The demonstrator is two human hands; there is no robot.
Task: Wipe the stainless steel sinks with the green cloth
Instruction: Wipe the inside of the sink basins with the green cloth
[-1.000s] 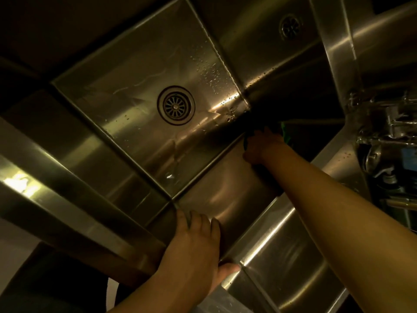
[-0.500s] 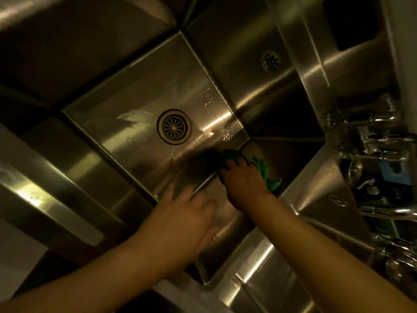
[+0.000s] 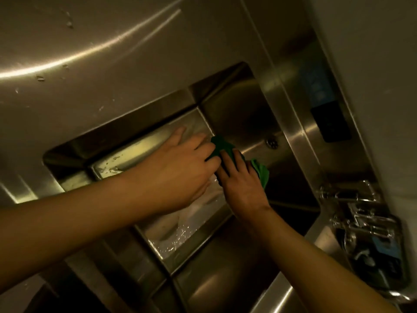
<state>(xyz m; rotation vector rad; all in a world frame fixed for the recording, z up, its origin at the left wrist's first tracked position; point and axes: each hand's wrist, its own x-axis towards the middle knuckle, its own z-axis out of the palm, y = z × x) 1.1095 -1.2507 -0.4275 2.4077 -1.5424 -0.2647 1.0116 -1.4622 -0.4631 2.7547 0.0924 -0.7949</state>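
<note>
A deep stainless steel sink basin fills the middle of the head view. Both of my hands reach down into it. My right hand presses the green cloth against the basin near its back wall; a fold of cloth sticks out to the right of the hand. My left hand lies just left of it, fingers touching the cloth's left edge; whether it grips the cloth is unclear. Wet streaks and droplets shine on the sink floor below my hands.
A flat steel drainboard with water drops stretches to the upper left. A small overflow fitting sits on the back wall. Faucet taps and dark fittings crowd the right edge. Another basin's rim lies at the bottom.
The view has swung toward the basin's far end and the drain has left the frame. My left hand came off the sink rim and moved in beside my right hand and the cloth.
</note>
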